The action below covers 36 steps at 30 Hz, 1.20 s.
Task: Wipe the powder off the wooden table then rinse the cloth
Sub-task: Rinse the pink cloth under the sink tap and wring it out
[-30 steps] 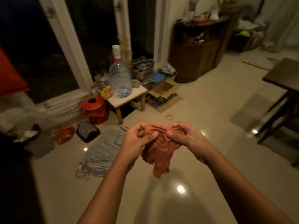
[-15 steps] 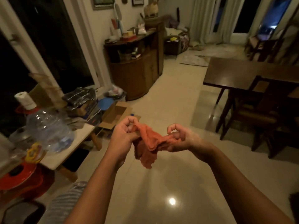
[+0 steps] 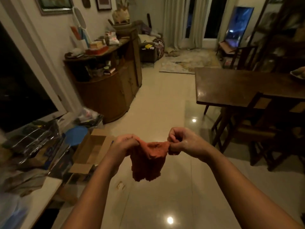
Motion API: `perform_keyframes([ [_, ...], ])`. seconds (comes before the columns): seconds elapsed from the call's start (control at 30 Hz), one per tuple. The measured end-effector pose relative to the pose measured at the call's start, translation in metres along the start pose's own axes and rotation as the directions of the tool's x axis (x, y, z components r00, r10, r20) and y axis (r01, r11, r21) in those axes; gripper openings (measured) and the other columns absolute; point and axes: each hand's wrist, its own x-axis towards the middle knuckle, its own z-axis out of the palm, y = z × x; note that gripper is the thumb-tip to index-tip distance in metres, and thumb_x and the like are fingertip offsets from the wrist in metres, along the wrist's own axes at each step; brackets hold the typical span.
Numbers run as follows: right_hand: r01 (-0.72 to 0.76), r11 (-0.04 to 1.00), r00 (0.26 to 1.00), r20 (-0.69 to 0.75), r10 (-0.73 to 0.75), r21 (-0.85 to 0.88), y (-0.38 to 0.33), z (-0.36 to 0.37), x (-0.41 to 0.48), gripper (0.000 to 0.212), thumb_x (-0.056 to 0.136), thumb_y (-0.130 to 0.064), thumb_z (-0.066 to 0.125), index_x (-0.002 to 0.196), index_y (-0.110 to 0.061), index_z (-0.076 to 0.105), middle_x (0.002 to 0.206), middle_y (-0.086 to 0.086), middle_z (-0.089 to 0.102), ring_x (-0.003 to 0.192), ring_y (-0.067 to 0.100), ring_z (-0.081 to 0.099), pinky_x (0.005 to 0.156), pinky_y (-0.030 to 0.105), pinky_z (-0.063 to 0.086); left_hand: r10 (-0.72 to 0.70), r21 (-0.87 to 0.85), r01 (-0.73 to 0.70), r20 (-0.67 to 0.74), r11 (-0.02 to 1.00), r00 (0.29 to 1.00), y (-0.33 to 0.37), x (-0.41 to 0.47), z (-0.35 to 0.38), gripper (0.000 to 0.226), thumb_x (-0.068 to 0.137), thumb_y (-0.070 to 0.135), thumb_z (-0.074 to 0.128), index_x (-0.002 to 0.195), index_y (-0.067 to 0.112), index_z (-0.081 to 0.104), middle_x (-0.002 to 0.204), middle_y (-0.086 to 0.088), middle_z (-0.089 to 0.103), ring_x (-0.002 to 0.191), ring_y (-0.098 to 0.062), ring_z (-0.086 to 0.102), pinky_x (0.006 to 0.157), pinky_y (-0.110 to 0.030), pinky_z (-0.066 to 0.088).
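Left hand point(image 3: 123, 144) and right hand point(image 3: 180, 141) each pinch a top corner of the orange cloth point(image 3: 147, 162), held above the floor, left of the wooden table point(image 3: 231, 86). A chair point(image 3: 257, 129) fronts the table; powder indiscernible

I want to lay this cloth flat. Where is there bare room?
The wooden table is bare from its left edge to the bowl at far right. The floor between cabinet and table is open. Crowded: cabinet top and the clutter beside the cardboard box.
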Motion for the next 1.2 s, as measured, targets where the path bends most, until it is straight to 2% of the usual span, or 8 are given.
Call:
perform_keyframes([
  [0.23,-0.156,0.988,0.970,-0.192,0.150,-0.017,-0.009,-0.049,0.101,0.021,0.086,-0.003,0.075,0.104,-0.012,0.068,0.092,0.009,0.072,0.078,0.020,0.076,0.062,0.024,0.058,-0.011,0.061,-0.013,0.383,0.998,0.924,0.018,0.158,-0.033,0.034,0.067,0.035,0.084,0.084,0.012,0.067,0.077,-0.005,0.067,0.072,-0.016,0.064,0.068,-0.031,0.049],
  [0.37,-0.191,0.981,0.945,-0.279,0.173,-0.040,0.011,-0.091,0.157,0.018,0.084,-0.001,0.077,0.098,-0.010,0.069,0.078,0.009,0.075,0.073,0.023,0.076,0.072,0.043,0.062,0.067,0.090,-0.104,0.346,0.990,0.936,0.022,0.255,-0.026,0.023,0.084,0.021,0.075,0.086,0.006,0.059,0.072,-0.004,0.066,0.067,-0.014,0.060,0.063,-0.030,0.044],
  [0.5,-0.193,0.980,0.924,-0.344,0.167,-0.042,0.030,-0.144,0.218,0.008,0.094,-0.007,0.068,0.098,-0.010,0.074,0.078,0.026,0.072,0.075,0.022,0.076,0.065,0.026,0.058,0.151,0.007,-0.155,0.189,0.988,0.970,0.023,0.354,-0.005,0.015,0.093,0.014,0.064,0.081,0.018,0.057,0.066,0.004,0.064,0.058,-0.009,0.055,0.050,-0.021,0.039],
  [0.67,-0.179,0.978,0.942,-0.304,0.140,-0.104,0.045,-0.222,0.298,0.007,0.090,-0.017,0.073,0.094,-0.022,0.076,0.080,0.003,0.075,0.078,0.026,0.072,0.075,0.048,0.060,0.142,0.029,-0.147,0.135,0.989,0.981,0.039,0.465,0.015,0.016,0.099,0.024,0.058,0.085,0.017,0.053,0.063,-0.001,0.053,0.057,-0.013,0.046,0.051,-0.025,0.035],
  [0.83,-0.126,0.992,0.964,-0.239,0.120,-0.011,0.048,-0.296,0.383,0.008,0.085,-0.012,0.072,0.088,-0.018,0.067,0.081,0.000,0.069,0.075,0.019,0.066,0.074,0.041,0.053,0.155,0.038,-0.157,0.067,0.987,0.986,0.078,0.571,0.027,0.020,0.097,0.025,0.061,0.087,0.008,0.058,0.060,0.003,0.064,0.052,-0.008,0.059,0.049,-0.022,0.047],
  [0.97,-0.092,0.996,0.948,-0.305,0.086,-0.005,0.056,-0.340,0.451,0.011,0.092,-0.031,0.073,0.093,-0.022,0.067,0.087,0.000,0.072,0.083,0.018,0.069,0.078,0.041,0.055,0.111,-0.135,-0.090,0.156,0.987,0.982,0.089,0.652,0.024,0.027,0.084,0.026,0.073,0.090,0.009,0.053,0.073,-0.038,0.062,0.047,-0.053,0.053,0.047,-0.053,0.047],
  [1.1,-0.058,0.998,0.915,-0.400,0.060,0.018,0.065,-0.383,0.518,0.010,0.093,-0.033,0.071,0.100,-0.026,0.068,0.083,0.003,0.071,0.079,0.019,0.070,0.072,0.039,0.055,0.003,-0.050,0.017,0.365,0.999,0.931,0.100,0.743,0.021,0.066,0.055,0.018,0.090,0.115,0.017,0.062,0.088,-0.022,0.075,0.078,-0.039,0.072,0.071,-0.040,0.058],
  [1.2,-0.040,0.997,0.864,-0.504,0.001,-0.067,0.066,-0.410,0.570,0.007,0.094,-0.032,0.070,0.102,-0.030,0.070,0.084,0.007,0.070,0.079,0.026,0.069,0.068,0.043,0.056,0.004,0.101,-0.054,0.446,0.993,0.895,0.107,0.815,0.027,0.039,0.063,0.007,0.090,0.099,0.012,0.076,0.084,-0.012,0.077,0.077,-0.022,0.073,0.069,-0.027,0.057],
])
